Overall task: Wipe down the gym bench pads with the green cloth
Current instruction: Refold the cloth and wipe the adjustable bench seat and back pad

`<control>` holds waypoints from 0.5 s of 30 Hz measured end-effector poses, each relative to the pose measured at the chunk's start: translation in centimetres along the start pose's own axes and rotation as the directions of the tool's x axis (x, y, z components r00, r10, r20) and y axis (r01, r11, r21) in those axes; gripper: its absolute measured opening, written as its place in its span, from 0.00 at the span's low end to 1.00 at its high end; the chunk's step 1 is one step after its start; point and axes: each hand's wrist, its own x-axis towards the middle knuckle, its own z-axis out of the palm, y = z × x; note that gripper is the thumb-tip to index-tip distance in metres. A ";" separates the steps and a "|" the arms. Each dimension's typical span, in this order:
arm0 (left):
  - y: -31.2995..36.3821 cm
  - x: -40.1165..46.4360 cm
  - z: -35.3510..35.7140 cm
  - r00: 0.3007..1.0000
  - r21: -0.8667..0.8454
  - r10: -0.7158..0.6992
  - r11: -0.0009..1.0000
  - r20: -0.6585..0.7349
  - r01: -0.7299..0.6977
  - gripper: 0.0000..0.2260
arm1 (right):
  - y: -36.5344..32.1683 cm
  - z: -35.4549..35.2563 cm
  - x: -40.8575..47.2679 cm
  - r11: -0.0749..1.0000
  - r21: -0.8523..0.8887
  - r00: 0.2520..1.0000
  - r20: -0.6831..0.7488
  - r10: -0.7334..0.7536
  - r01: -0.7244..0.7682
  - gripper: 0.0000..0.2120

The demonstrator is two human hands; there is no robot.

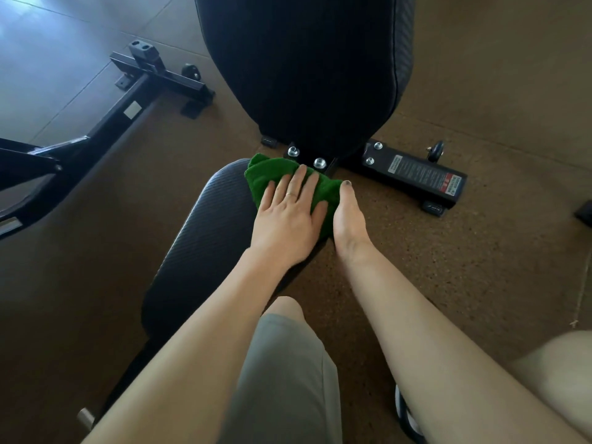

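Observation:
A folded green cloth [272,174] lies on the far end of the black seat pad [198,245], close to the gap below the raised black back pad [304,75]. My left hand [288,216] lies flat on the cloth with straight, spread fingers pressing it onto the pad. My right hand [347,213] is at the pad's right edge, thumb up along the side of the cloth; its fingers are hidden under the edge, so its hold cannot be made out.
The bench's black base bar [416,177] with a warning label and bolts lies on the brown speckled rubber floor [464,251] behind the seat. Another black steel frame [128,97] stretches across the left. My knee in grey shorts [285,363] is at the bottom centre.

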 end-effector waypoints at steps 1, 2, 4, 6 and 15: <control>-0.3 -1.8 0.0 1.000 0.005 0.007 1.000 -0.010 -0.007 0.28 | -0.1 0.1 -0.3 1.000 -0.002 1.000 0.012 -0.006 0.006 0.27; -0.7 -3.9 0.1 1.000 0.018 0.014 1.000 -0.015 -0.014 0.29 | -0.2 0.0 -0.4 1.000 -0.002 1.000 0.029 -0.001 0.001 0.27; -1.4 -7.9 0.1 1.000 0.066 0.023 0.998 0.012 -0.024 0.30 | -0.2 -0.1 -0.1 1.000 0.003 0.999 0.044 0.020 -0.020 0.27; -2.2 -9.4 0.4 0.999 0.099 0.020 0.995 0.048 -0.025 0.30 | -0.5 0.3 -0.2 0.999 -0.021 0.998 0.049 0.038 -0.037 0.28; -1.9 1.7 0.4 0.996 -0.009 -0.061 0.998 -0.070 0.061 0.25 | -0.8 1.0 1.9 0.998 -0.008 0.993 0.102 0.067 -0.066 0.34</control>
